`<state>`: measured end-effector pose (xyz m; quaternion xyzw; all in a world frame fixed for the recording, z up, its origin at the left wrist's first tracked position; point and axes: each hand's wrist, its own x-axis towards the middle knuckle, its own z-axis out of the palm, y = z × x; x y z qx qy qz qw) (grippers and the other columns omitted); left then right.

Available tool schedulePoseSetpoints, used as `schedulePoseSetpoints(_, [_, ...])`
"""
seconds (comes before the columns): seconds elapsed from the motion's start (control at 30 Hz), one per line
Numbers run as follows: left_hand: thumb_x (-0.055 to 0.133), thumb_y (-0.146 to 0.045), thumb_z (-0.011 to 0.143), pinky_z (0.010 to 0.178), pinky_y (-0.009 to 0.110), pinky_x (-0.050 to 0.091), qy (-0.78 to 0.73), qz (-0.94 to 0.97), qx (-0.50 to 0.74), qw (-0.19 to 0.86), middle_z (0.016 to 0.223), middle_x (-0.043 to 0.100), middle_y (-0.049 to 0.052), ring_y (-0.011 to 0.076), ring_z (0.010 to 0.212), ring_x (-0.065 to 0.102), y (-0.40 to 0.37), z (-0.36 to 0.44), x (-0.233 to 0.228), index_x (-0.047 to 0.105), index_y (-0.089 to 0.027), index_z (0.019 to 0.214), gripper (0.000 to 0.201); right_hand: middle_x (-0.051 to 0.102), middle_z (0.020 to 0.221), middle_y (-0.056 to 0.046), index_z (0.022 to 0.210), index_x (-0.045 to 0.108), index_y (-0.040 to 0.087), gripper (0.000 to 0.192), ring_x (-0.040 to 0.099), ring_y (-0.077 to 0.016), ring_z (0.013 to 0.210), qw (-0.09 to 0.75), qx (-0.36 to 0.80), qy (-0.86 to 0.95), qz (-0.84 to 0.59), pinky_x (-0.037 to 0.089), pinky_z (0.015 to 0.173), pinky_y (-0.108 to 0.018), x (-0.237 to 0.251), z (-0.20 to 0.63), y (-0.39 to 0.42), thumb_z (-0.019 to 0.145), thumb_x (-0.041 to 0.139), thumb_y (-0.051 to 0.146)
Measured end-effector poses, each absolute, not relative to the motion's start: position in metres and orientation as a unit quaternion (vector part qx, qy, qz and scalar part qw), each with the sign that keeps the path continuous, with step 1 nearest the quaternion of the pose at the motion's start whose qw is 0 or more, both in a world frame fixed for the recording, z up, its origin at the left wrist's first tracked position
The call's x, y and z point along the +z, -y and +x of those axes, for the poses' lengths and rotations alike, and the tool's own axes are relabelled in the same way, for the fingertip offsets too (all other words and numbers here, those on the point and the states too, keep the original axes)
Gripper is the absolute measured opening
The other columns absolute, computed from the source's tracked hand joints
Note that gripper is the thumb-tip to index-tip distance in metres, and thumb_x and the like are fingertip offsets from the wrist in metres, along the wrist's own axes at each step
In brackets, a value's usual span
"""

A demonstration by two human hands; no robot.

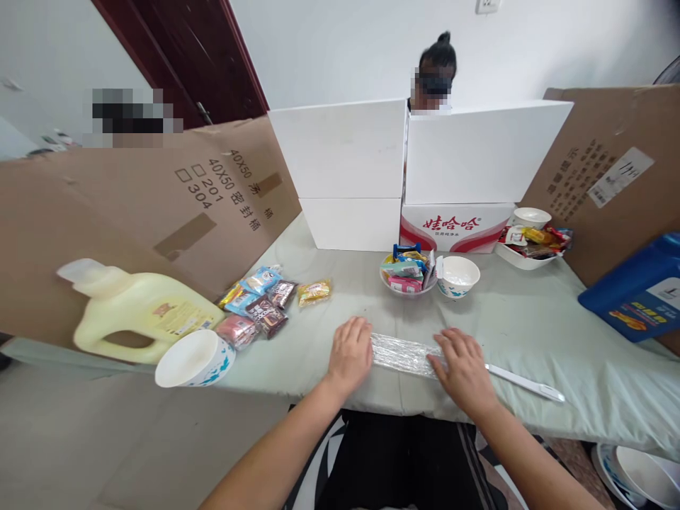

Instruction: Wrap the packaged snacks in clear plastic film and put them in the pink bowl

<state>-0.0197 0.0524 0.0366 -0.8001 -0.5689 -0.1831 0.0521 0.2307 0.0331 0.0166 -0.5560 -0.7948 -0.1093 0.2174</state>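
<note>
— Where is the clear plastic strip [404,353]?

— Flat on the counter [531,319] in front of us, between our hands. Our left hand [350,354] lies spread, palm down, on one end; our right hand [463,367] presses the other end, fingers loose, gripping nothing.

— And the white stick [523,383]?

— It pokes out from under the right hand; possibly a knife, too blurred to tell. Behind stand a bowl of snacks [406,275] and an empty bowl [457,275].
</note>
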Motion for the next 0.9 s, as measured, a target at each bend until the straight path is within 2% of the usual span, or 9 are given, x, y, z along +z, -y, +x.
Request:
schedulePoseSetpoints(0.1, [0.042,-0.03,0.094,0.109,0.049,0.031,0.5,-0.852,-0.153,-0.001,0.147,0.041,0.012,0.0306,0.138,0.031,-0.038,0.007,0.021,0.043,-0.015,0.139,0.047,0.047,0.143,-0.012,0.138,0.046,0.016,0.059,0.031,-0.029,0.137,0.181,-0.062,0.874,-0.446,0.022,0.112,-0.049,0.008,0.206,-0.032,0.09,0.048,0.05])
schedulePoseSetpoints(0.2, [0.044,-0.038,0.094,0.112,0.058,0.022,0.53,-0.842,-0.098,-0.041,0.154,0.031,0.011,0.0351,0.142,0.021,-0.031,0.011,0.002,0.036,-0.019,0.145,0.055,0.036,0.15,-0.014,0.147,0.033,0.014,0.08,0.023,-0.0334,0.141,0.123,-0.001,0.887,-0.444,0.02,0.111,-0.055,-0.007,0.199,-0.028,0.086,0.046,0.063])
schedulePoseSetpoints(0.27, [0.044,-0.036,0.094,0.112,0.061,0.017,0.572,-0.815,-0.083,-0.043,0.155,0.028,0.009,0.0362,0.143,0.018,-0.031,0.0,-0.006,0.036,-0.023,0.146,0.054,0.032,0.152,-0.015,0.148,0.031,0.014,0.084,0.02,-0.0352,0.142,0.105,0.017,0.87,-0.482,0.019,0.111,-0.057,-0.015,0.209,-0.022,0.084,0.046,0.066])
schedulePoseSetpoints(0.4, [0.045,-0.031,0.093,0.113,0.056,0.017,0.595,-0.799,-0.082,-0.033,0.155,0.028,0.01,0.0328,0.143,0.02,-0.031,-0.023,-0.005,0.035,-0.024,0.146,0.055,0.031,0.152,-0.015,0.149,0.026,0.015,0.086,0.019,-0.0345,0.142,0.127,-0.025,0.853,-0.506,0.02,0.111,-0.056,-0.024,0.241,0.005,0.083,0.05,0.064])
schedulePoseSetpoints(0.53, [0.048,-0.034,0.092,0.107,0.057,0.026,0.621,-0.775,-0.118,0.003,0.142,0.044,0.017,0.0378,0.133,0.034,-0.024,-0.013,0.007,0.05,-0.018,0.136,0.047,0.041,0.148,-0.011,0.147,0.031,0.018,0.065,0.035,-0.0304,0.135,0.149,-0.09,0.853,-0.492,0.028,0.107,-0.049,-0.026,0.262,0.04,0.088,0.052,0.037])
schedulePoseSetpoints(0.6, [0.05,-0.038,0.091,0.098,0.055,0.036,0.617,-0.775,-0.137,0.0,0.121,0.056,0.019,0.0367,0.115,0.048,-0.018,0.005,0.012,0.057,-0.014,0.126,0.043,0.055,0.136,-0.008,0.14,0.042,0.022,0.053,0.05,-0.0258,0.122,0.164,-0.098,0.852,-0.487,0.035,0.1,-0.043,-0.026,0.269,0.056,0.088,0.049,0.021])
schedulePoseSetpoints(0.67, [0.055,-0.041,0.088,0.092,0.053,0.04,0.589,-0.794,-0.149,-0.018,0.106,0.06,0.017,0.0336,0.101,0.053,-0.011,0.024,0.014,0.06,-0.012,0.12,0.043,0.066,0.117,-0.005,0.129,0.053,0.026,0.044,0.06,-0.0223,0.104,0.183,-0.091,0.854,-0.478,0.039,0.091,-0.04,-0.024,0.276,0.069,0.086,0.047,0.015])
schedulePoseSetpoints(0.77, [0.06,-0.04,0.085,0.097,0.057,0.035,0.541,-0.823,-0.167,-0.036,0.115,0.057,0.017,0.0347,0.108,0.05,-0.005,0.046,0.011,0.057,-0.013,0.121,0.045,0.07,0.101,-0.003,0.111,0.062,0.03,0.034,0.063,-0.0222,0.093,0.22,-0.084,0.862,-0.449,0.04,0.088,-0.04,-0.012,0.283,0.083,0.084,0.05,0.014])
schedulePoseSetpoints(0.9, [0.057,-0.033,0.087,0.104,0.057,0.029,0.439,-0.87,-0.205,-0.092,0.126,0.054,0.014,0.0326,0.12,0.044,-0.002,0.049,0.006,0.054,-0.019,0.125,0.041,0.071,0.103,-0.003,0.104,0.062,0.029,0.025,0.062,-0.0245,0.104,0.247,-0.024,0.899,-0.361,0.042,0.092,-0.04,0.023,0.277,0.091,0.083,0.056,0.016])
